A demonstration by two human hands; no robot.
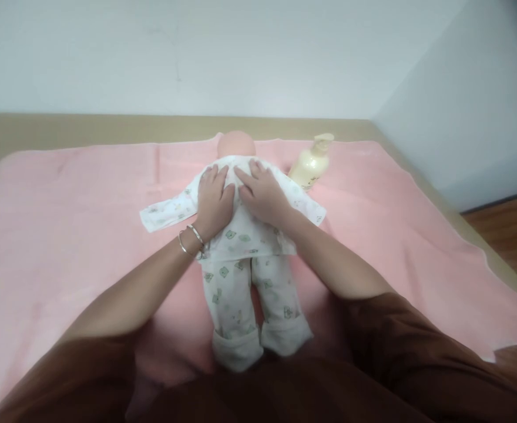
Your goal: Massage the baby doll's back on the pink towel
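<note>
While the pink cloth spreads to either side of the doll, its far edge passes just beside the doll's head, with a tan strip between that edge and the pale wall. The doll lies near the middle of the cloth, head toward the far edge, legs toward the near one. Left hand and right hand lie side by side on the upper part of its white printed top, fingers extended, grasping nothing; bangles circle the left wrist. Printed trousers with turned-up cuffs lie between the forearms. Between the head and the far right corner, a cream pump bottle limits room beside one sleeve; whether they touch cannot be told.
</note>
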